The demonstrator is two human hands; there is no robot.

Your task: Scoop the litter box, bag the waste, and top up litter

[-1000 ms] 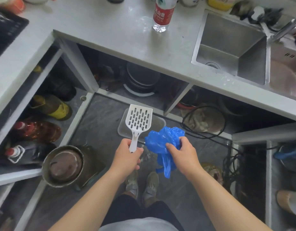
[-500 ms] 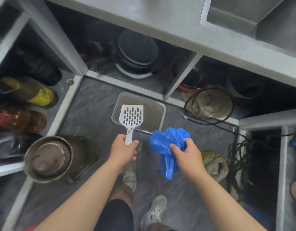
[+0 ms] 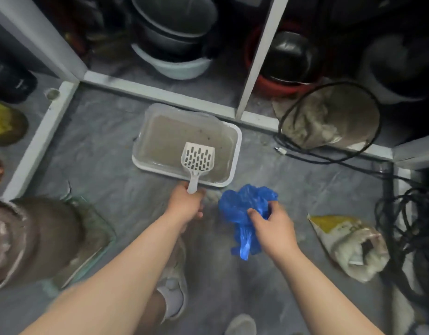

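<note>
Scoop [image 3: 197, 158] handle in curled left hand [image 3: 186, 204] fingers (right hand [image 3: 272, 224] bunching blue bag [image 3: 247, 209]).

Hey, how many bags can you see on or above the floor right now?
2: a blue bag held in the right hand, and an open litter bag lying on the floor at right. Others may be hidden.

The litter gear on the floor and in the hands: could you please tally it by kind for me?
Litter box: 1
Scoop, held by the left hand: 1
Blue bag, gripped by the right hand: 1
Litter sack, lying open: 1
Total: 4
</note>
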